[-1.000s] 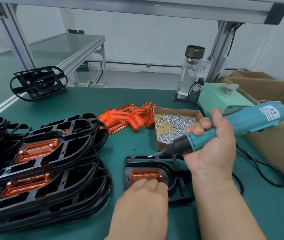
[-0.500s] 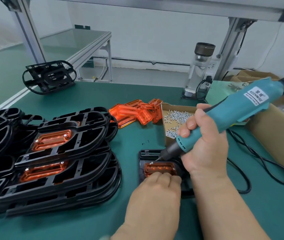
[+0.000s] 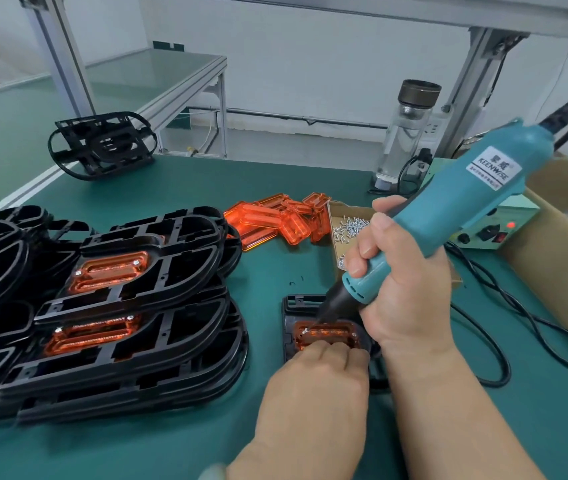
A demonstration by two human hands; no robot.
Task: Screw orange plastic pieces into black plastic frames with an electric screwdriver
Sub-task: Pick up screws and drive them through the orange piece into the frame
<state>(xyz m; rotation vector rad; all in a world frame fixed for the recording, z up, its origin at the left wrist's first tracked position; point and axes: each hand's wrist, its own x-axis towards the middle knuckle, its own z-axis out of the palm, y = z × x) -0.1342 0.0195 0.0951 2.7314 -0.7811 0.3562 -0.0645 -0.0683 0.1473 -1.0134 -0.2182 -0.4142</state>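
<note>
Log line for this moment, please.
right hand: grips screwdriver | tip: on screw, orange piece left corner | left hand: holds orange piece in black frame

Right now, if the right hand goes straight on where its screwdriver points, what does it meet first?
The teal electric screwdriver in the right hand meets the small silver screw at the left corner of the orange plastic piece; the tip seems to touch it.
</note>
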